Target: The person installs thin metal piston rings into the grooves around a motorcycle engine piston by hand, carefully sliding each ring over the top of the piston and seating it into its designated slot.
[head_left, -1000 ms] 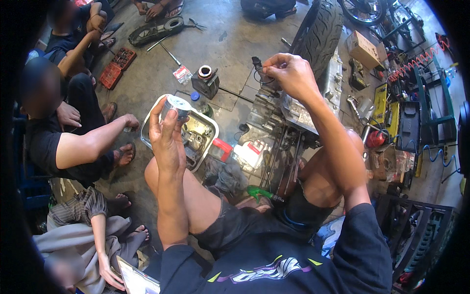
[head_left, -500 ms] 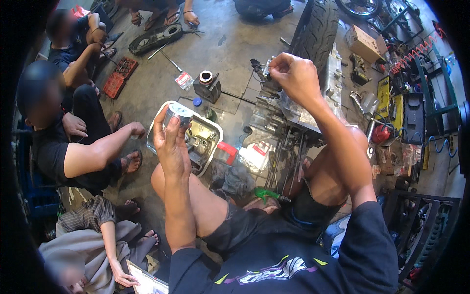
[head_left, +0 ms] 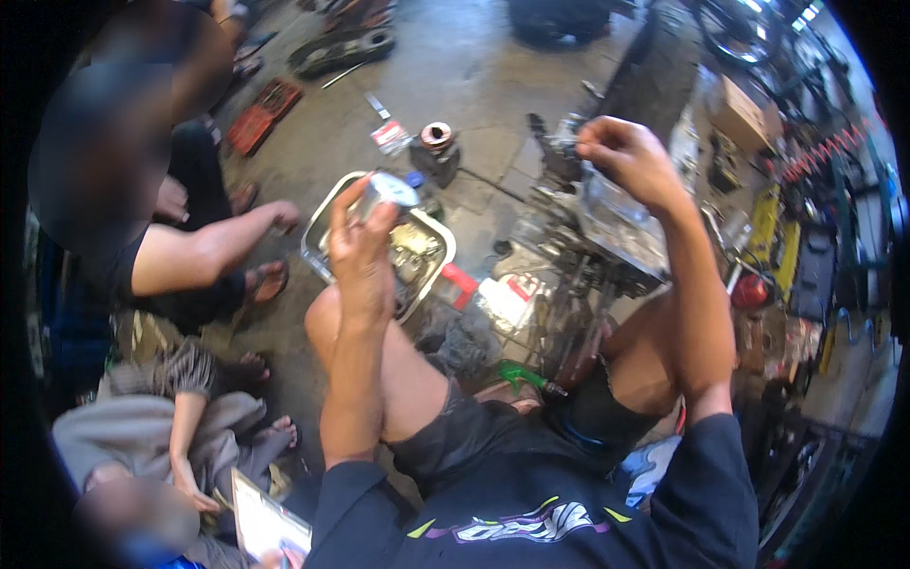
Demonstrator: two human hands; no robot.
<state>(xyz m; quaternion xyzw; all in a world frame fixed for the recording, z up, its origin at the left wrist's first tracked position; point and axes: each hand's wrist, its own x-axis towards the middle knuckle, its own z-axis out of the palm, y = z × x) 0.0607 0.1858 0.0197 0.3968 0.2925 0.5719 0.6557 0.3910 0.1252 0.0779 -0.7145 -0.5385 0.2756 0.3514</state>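
inspecting from a few paces off, i find the metal cylinder (head_left: 394, 190) raised in the left hand (head_left: 363, 248), flat face uppermost and slightly tilted; from where i stand it overlaps the white-rimmed tray (head_left: 451, 248) behind it. the left fingers are parted to the cylinder's width and closed around its side, thumb opposite. this grip is judged sound: side pressure should stay light and even, and the top face should be kept free of fingertips and grit.

the right hand (head_left: 630, 163) is poised by a small silvery fitting (head_left: 569, 129) beyond the engine casing (head_left: 621, 228). its thumb and forefinger are almost together; whether anything thin lies between them, or whether they touch the fitting, i cannot tell.

recommendations: a small piece there would want a fingertip pinch, with the wrist clear of the metal edges. the cylinder, if set down, would be better on the grey rag (head_left: 462, 343) near the knees than on the concrete floor (head_left: 464, 85), where a knock could mark it.
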